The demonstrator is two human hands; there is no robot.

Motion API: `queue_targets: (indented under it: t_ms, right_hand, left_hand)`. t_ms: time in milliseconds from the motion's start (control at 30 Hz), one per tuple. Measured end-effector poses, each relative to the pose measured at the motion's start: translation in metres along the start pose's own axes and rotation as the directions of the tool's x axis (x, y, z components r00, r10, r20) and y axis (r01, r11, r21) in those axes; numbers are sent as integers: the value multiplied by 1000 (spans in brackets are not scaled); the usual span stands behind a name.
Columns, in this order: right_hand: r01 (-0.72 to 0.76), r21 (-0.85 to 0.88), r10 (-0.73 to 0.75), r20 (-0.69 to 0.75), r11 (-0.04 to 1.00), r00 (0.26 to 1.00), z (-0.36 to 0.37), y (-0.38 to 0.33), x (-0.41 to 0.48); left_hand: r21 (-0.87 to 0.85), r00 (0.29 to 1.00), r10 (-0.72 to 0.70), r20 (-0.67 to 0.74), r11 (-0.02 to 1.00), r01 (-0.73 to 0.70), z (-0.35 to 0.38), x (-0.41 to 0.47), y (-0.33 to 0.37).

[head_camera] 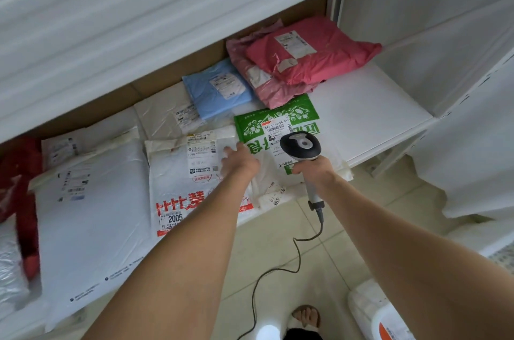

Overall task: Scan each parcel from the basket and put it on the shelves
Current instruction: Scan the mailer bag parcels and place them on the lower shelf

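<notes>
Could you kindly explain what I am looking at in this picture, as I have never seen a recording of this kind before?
There is no machine here: a person wears a camera on the head, so the one picture looks down along both bare arms. The right hand grips a handheld barcode scanner, its head over the label of a green parcel; its cable trails down to the floor. The left hand, fingers stretched out, touches the parcels where a white parcel with red print meets the green one. All lie on a white shelf, along with a blue parcel and pink parcels further back.
</notes>
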State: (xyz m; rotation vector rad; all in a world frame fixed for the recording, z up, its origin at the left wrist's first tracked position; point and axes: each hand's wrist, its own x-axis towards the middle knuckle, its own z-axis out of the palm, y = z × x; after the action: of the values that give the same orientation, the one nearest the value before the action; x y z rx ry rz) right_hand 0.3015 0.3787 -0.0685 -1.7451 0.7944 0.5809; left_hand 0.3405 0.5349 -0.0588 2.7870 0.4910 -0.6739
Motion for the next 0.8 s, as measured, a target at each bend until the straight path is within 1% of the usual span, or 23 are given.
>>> queue_targets:
  t_ms: [33, 67, 100, 167, 233, 300, 367, 433, 533, 600, 700, 800]
  right_hand:
    - [-3, 19, 3, -3, 1000, 1000, -2, 1, 0]
    - [-5, 38, 5, -4, 999, 1000, -3, 2, 0]
    - [-8, 52, 9, -4, 999, 1000, -3, 2, -1]
    - [-23, 51, 23, 2, 998, 1000, -4, 3, -2]
    - [-33, 40, 32, 14, 999, 999, -4, 5, -2]
    - [-29, 64, 28, 29, 998, 999, -4, 5, -4]
    - [-26, 110, 23, 23, 994, 999, -6, 4, -7]
    - [-21, 181, 19, 14, 983, 1000, -11, 4, -15]
    - [-20, 285, 18, 13, 958, 1000, -21, 3, -35]
    - [-42, 356, 47, -7, 933, 999, -29, 4, -51]
    - [-74, 533, 87, 0, 843, 996, -45, 7, -76]
    - [-87, 720, 94, 31, 689, 995, -67, 15, -102]
  left_hand:
    - [47, 994, 105, 12, 993, -106, 2, 0, 2]
    - [88, 980, 190, 58, 977, -194, 4, -1, 4]
    - [108, 968, 216, 125, 967, -230, 7, -2, 5]
    - [145, 957, 175, 230, 967, -211, 13, -3, 6]
    - [173, 954, 135, 267, 967, -185, 16, -5, 4]
    - [162, 950, 120, 288, 972, -172, 15, -9, 3]
    - [98, 954, 110, 279, 985, -142, 11, -12, 4]
    - [49, 970, 121, 208, 990, -134, 6, -18, 10]
    - [71, 979, 191, 78, 978, -196, -7, -33, 26]
    - [88, 967, 249, 53, 964, -252, -15, -45, 39]
    - [109, 953, 296, 62, 947, -301, -26, -67, 60]
    - [128, 938, 335, 91, 930, -345, -30, -93, 86]
